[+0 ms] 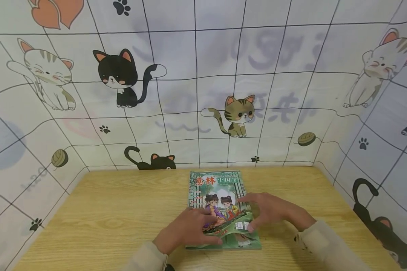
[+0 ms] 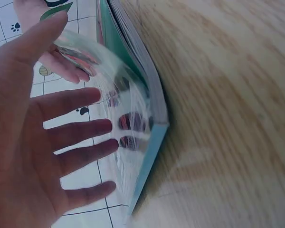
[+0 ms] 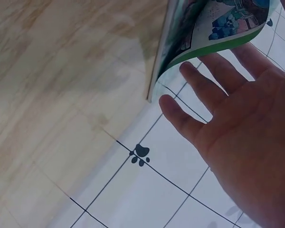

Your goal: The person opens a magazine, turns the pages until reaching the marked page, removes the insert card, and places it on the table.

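A thin magazine (image 1: 217, 210) with two cartoon children on its cover lies on the table, red and white lettering at its far end. Its front cover (image 2: 128, 99) bulges up from the pages, and the near right part is raised. My left hand (image 1: 190, 229) rests over the cover's left side, fingers spread and nearly straight, the tips at the glossy surface. At the right edge, my right hand (image 3: 237, 114) has its fingers extended along the lifted cover's outer side. Its thumb (image 1: 252, 226) sits by the raised corner in the head view. Printed pictures show on the lifted cover's inner side.
The magazine lies on a wood-grain table (image 1: 129, 203). Behind it and at both sides hangs a white gridded cloth (image 1: 179, 131) printed with cats, paws and yarn balls. Pale sleeves (image 1: 325, 244) cover both forearms.
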Motion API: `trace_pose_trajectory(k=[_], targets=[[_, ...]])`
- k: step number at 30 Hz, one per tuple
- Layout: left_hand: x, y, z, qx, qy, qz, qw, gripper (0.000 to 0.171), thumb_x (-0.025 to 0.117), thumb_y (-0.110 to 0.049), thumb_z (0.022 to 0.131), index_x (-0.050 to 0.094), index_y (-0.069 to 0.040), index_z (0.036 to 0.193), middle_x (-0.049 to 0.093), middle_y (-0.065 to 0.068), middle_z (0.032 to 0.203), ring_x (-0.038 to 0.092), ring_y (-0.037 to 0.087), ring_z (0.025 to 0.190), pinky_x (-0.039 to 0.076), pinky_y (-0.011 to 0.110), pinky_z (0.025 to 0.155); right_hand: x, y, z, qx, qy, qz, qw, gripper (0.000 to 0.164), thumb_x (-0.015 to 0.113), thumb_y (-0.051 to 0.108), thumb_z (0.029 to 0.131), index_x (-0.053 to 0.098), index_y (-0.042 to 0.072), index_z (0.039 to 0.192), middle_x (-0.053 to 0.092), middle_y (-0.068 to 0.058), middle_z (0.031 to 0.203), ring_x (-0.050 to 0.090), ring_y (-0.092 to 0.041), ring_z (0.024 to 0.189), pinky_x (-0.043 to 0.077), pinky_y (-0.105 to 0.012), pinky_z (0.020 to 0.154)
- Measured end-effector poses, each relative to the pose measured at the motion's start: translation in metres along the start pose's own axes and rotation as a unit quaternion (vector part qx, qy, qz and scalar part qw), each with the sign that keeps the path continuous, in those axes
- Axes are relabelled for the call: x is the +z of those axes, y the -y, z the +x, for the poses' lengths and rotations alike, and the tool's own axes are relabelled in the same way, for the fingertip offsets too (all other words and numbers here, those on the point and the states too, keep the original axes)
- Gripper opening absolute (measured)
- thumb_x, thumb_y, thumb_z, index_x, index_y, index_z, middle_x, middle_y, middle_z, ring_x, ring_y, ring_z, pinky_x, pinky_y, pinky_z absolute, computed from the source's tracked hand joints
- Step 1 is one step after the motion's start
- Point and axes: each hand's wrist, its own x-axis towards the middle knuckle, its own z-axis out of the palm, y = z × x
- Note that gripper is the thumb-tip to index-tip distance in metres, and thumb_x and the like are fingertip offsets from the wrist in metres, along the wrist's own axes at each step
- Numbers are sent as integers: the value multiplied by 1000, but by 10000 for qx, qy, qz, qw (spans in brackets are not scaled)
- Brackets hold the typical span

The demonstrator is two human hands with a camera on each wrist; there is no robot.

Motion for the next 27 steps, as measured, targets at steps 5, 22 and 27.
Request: trace_pose_trajectory(k=[5,22,27], targets=[[-3,-2,-2,545,-735,105,9957,69,60,-64,89,57,-19,141,61,7,135,68,20,102,54,41,89,-5,2,-5,83,-77,75,9999,95,83,54,72,48,6,146,48,-19,147,44,-45,134,38,-64,103],[-22,-9,-22,1500,-2253,2910,9176,60,70,-16,89,52,-21,146,31,3,161,19,23,151,17,49,120,-5,-8,-11,383,-250,396,9982,83,71,46,89,38,2,151,36,-24,154,32,-48,141,30,-67,107],[-24,-8,-26,1282,-1801,3396,9142,35,69,-19,88,71,-21,123,47,3,152,28,25,148,17,49,120,10,-8,-5,-123,165,-138,9997,100,84,54,70,45,5,148,34,-22,156,34,-47,140,34,-66,105]])
